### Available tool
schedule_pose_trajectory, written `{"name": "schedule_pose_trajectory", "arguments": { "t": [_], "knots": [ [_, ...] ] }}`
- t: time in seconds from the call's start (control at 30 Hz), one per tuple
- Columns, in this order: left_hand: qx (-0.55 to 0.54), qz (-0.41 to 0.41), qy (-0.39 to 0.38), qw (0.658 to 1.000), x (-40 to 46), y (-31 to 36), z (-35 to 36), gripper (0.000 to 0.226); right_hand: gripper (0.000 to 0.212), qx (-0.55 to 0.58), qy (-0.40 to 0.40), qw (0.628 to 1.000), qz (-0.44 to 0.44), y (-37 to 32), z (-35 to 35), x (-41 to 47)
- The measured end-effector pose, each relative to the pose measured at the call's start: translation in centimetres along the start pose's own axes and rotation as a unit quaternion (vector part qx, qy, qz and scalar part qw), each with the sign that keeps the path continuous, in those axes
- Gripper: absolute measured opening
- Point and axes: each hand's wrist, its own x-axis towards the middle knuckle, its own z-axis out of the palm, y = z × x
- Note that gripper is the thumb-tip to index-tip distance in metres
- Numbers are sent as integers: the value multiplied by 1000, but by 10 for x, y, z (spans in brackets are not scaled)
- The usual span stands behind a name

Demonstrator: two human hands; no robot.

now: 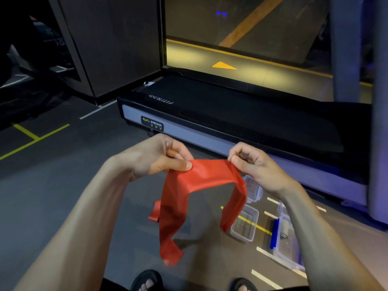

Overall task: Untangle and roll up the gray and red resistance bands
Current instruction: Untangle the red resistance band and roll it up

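A flat red resistance band [201, 175] is stretched between my two hands at waist height. My left hand [161, 156] pinches its left part between thumb and fingers. My right hand [252, 162] pinches its right part the same way. From each hand a length of the band hangs down: the left length is wide and ends in a crumpled fold, the right length is narrower and twisted. No gray band is in view.
A black treadmill deck [241, 114] lies just ahead on the floor. Clear plastic containers [245, 223] and a larger clear box with a blue latch [287, 238] sit on the floor at the right. My sandalled feet [147, 280] show at the bottom edge.
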Motion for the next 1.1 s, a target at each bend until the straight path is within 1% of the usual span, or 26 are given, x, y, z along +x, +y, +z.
{"name": "schedule_pose_trajectory", "arguments": {
  "t": [0.1, 0.17, 0.2, 0.27, 0.33, 0.37, 0.47, 0.5, 0.57, 0.6, 0.7, 0.8, 0.87, 0.97, 1.1],
  "knots": [
    [20, 0, -13, 1000, 2, 0, 3, 7, 11, 103, -41, 993, 41, 1, 6, -2],
    [41, -9, -17, 999, 4, -2, 6, 6, 8, 167, -65, 983, 46, -3, 13, 0],
    [51, -13, -19, 998, 5, -3, 8, 5, 8, 179, -80, 980, 38, -6, 19, 1],
    [64, -18, -24, 998, 7, -4, 10, 4, 8, 160, -96, 982, 18, -10, 35, 8],
    [63, -16, -28, 997, 9, -4, 11, 4, 6, 95, -85, 992, -8, -11, 50, 13],
    [69, -14, -32, 997, 9, -4, 11, 8, 7, 58, -83, 995, -23, -12, 57, 16],
    [97, -12, -31, 995, 8, -6, 7, 16, 11, -37, -96, 993, -58, -12, 67, 18],
    [98, -12, -28, 995, 7, -7, 6, 15, 11, -64, -94, 991, -63, -13, 66, 19],
    [83, -9, -22, 996, 7, -10, 4, 7, 11, -109, -81, 988, -69, -16, 62, 18],
    [64, -1, -23, 998, 7, -10, 5, 2, 10, -111, -75, 988, -75, -20, 60, 18],
    [7, 29, -38, 999, 6, -10, 10, 5, 8, -50, -48, 992, -101, -35, 52, 16],
    [7, 27, -66, 997, 6, -13, 12, 7, 8, 0, -11, 992, -127, -46, 40, 14],
    [17, 29, -47, 998, 7, -17, 12, 12, 9, 15, 8, 992, -126, -46, 31, 12],
    [9, 34, 0, 999, 7, -17, 9, 8, 11, -5, 15, 995, -101, -38, 18, 9],
    [19, 42, 21, 999, 6, -14, 6, 11, 12, -71, 11, 995, -73, -26, 8, 6]
  ]
}}
